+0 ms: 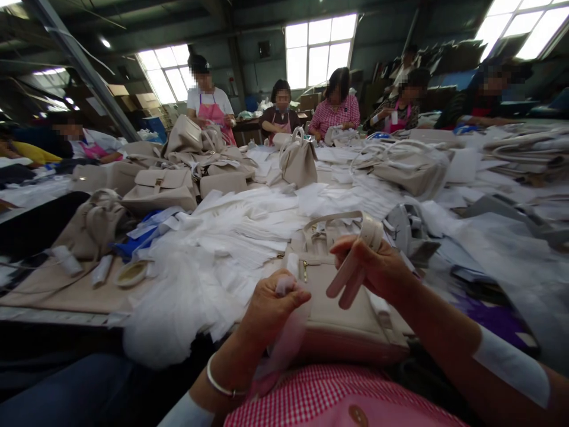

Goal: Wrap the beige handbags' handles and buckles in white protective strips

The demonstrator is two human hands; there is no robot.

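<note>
A beige handbag [340,296] lies in front of me at the table's near edge, its brass-coloured fitting [305,271] showing on the front. My right hand [377,264] is closed round a beige strap [349,273] above the bag, with two strap ends hanging below the fingers. To its left, my left hand [278,302] is closed on a thin, translucent white wrapping sheet [291,338], which trails down toward my checked apron. The looped part of the strap arches up behind my right hand.
White tissue and foam sheets [240,231] cover the table's middle. Several beige handbags [162,187] are piled at left, and another handbag [300,160] stands further back. A roll of tape [132,274] lies at left. Plastic sheeting [511,255] spreads at right. Several people work across the table.
</note>
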